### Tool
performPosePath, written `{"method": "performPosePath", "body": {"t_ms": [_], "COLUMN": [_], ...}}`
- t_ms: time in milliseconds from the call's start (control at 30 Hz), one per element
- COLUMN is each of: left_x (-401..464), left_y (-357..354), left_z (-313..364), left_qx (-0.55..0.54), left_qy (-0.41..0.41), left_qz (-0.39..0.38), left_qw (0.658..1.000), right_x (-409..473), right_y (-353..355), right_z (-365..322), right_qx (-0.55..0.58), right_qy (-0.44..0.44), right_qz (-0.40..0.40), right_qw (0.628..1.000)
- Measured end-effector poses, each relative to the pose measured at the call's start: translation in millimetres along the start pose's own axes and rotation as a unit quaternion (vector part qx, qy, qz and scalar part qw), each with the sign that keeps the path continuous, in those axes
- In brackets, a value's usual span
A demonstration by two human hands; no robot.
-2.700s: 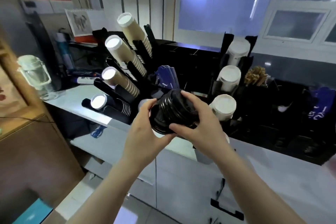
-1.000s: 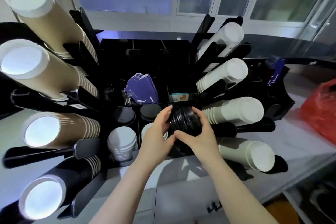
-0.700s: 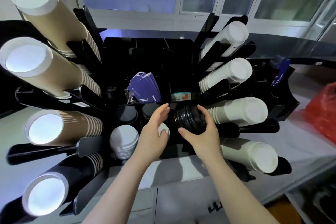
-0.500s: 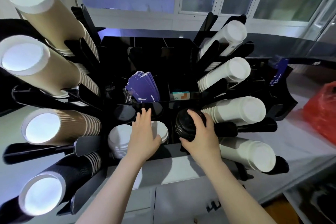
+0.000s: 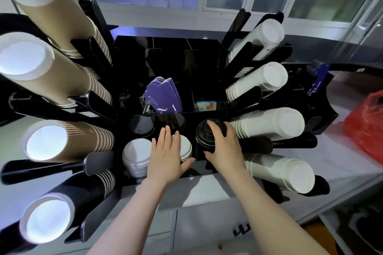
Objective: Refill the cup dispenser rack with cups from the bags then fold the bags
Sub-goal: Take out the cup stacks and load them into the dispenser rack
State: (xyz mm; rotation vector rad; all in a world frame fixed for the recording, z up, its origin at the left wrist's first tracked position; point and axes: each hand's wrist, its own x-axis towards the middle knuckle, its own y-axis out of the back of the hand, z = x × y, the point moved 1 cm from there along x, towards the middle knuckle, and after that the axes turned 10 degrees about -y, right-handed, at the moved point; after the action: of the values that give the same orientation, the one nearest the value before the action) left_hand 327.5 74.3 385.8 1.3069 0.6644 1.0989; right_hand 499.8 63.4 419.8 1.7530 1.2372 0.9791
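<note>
A black dispenser rack (image 5: 207, 51) fills the view, with brown cup stacks (image 5: 68, 141) slanting out on its left side and white cup stacks (image 5: 269, 124) on its right. In the rack's front row a stack of black lids (image 5: 205, 132) stands in its slot. My right hand (image 5: 224, 147) grips that stack from the right, fingers curled over its top. My left hand (image 5: 165, 157) lies flat with straight fingers on a stack of white lids (image 5: 185, 147) beside it. Another white lid stack (image 5: 135, 157) stands further left.
Purple sleeves (image 5: 163, 97) and a small box (image 5: 205, 105) sit in the rack's middle compartments. A red plastic bag (image 5: 366, 122) lies on the white counter (image 5: 342, 172) at the right. Cabinet doors (image 5: 207, 227) are below the counter edge.
The view closed in on the rack. Both hands carried the black lid stack into its front slot; my left hand then let go and moved onto the white lids.
</note>
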Motion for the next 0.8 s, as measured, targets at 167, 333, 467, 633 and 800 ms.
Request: {"method": "performPosePath", "body": {"t_ms": [167, 333, 467, 633, 800], "left_x": [0.2, 0.7, -0.3, 0.4, -0.6], "left_y": [-1.6, -2.4, -3.6, -3.0, -0.6], "left_z": [-1.5, -2.6, -3.5, -3.4, -2.9], "left_qx": [0.003, 0.008, 0.014, 0.014, 0.005], "left_qy": [-0.003, -0.007, -0.007, -0.008, -0.009], "left_qz": [0.004, 0.007, 0.004, -0.003, -0.013], "left_qw": [1.000, 1.000, 1.000, 1.000, 1.000], "right_x": [-3.4, -4.8, -0.6, 3.4, -5.4], "right_y": [-5.9, -8.0, -10.0, -14.5, -27.9], "right_z": [0.8, -1.1, 4.6, 8.4, 22.9], "right_qx": [0.000, 0.004, -0.024, -0.106, -0.248], "right_qy": [-0.011, -0.023, -0.010, 0.009, 0.099], "right_qz": [0.016, 0.039, 0.007, 0.001, -0.056], "right_qw": [1.000, 0.999, 1.000, 0.994, 0.962]}}
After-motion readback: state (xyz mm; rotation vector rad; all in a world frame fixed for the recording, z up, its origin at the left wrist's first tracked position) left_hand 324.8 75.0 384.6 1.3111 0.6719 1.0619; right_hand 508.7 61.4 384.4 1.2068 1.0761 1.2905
